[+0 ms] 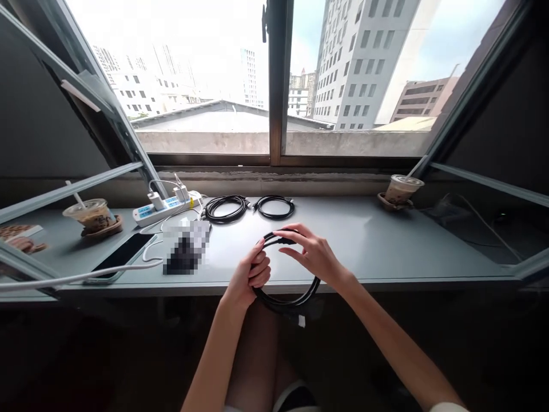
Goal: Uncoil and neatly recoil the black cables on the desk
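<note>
A coiled black cable [286, 300] hangs over the front edge of the grey counter [386, 240]. My left hand [251, 276] is closed round the left side of the loop. My right hand [313, 252] pinches the top of the loop between fingers and thumb. Two more coiled black cables lie farther back on the counter, one [225, 207] left and one [274, 206] right, both apart from my hands.
A white power strip [165, 207] with chargers sits at back left, a phone [122, 254] on a white lead near it. Iced drinks stand at the left [91, 216] and right [401, 190]. A blurred dark object [186, 252] lies left of my hands. Windows behind.
</note>
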A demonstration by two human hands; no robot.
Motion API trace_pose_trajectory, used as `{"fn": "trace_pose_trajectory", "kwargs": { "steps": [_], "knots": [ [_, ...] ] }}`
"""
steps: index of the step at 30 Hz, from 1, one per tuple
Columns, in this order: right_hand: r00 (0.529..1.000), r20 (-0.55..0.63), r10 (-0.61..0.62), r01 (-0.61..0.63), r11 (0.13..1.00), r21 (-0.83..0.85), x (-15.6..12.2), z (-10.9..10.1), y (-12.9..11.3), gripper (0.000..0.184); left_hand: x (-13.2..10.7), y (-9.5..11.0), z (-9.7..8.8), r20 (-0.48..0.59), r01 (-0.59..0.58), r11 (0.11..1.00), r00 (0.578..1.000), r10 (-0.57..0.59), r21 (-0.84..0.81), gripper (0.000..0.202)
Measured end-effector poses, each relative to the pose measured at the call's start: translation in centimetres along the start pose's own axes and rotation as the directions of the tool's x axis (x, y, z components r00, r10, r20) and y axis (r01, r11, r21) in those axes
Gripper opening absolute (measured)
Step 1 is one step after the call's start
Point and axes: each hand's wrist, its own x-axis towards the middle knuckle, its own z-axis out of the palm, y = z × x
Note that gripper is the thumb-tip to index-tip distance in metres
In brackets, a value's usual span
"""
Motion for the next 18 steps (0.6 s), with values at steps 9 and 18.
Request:
{"fn": "trace_pose_trajectory", "kwargs": {
  "steps": [9,18],
  "knots": [
    [0.99,-0.058,0.127,-0.134,0.981,-0.142,-2.5,5.5,2.5,0.023,0.5,-2.2,-1.7,0.001,0.23,0.951,0.972,-0.234,-0.209,0.051],
    [0.99,0.069,0.124,-0.114,0.985,-0.129,0.5,6.0,4.2,0.026,2.3,3.3,-2.3,0.065,0.271,0.903,0.962,-0.265,-0.334,0.033]
  ]
}}
